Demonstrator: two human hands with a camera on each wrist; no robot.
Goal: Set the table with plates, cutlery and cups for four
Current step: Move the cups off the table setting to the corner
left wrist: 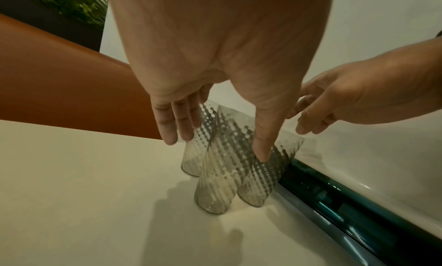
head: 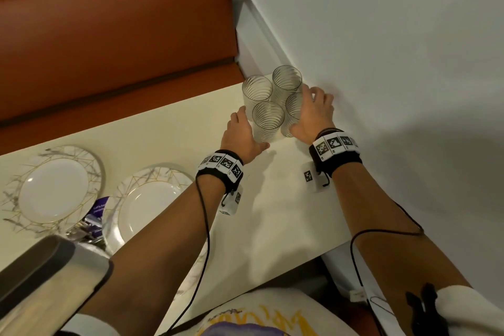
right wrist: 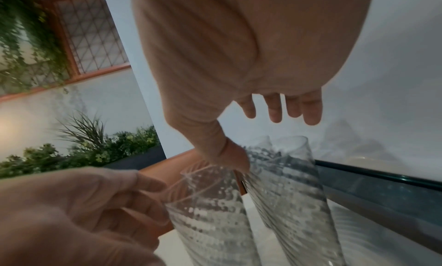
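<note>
Head view, sweeping from the left: two gold-veined plates (head: 57, 188) sit side by side on the cream table (head: 278, 215), with what looks like a bundle of cutlery (head: 87, 229) tucked between them, though that part is too murky to call. So two plates down, and judging by that, two more places, the cutlery and all the cups are left to lay out. Moving right, the left hand (head: 241, 136) has fingers and thumb spread around the near-left glass, touching it, not clearly clamped. Centre stage: four ribbed glasses (head: 272, 101) clustered tight in the table's far corner, against the wall (head: 381, 35), none at a setting yet. Far right, the right hand (head: 313, 114) curls loosely beside the near-right glass, thumb on its rim in the wrist view, fingers open behind.
</note>
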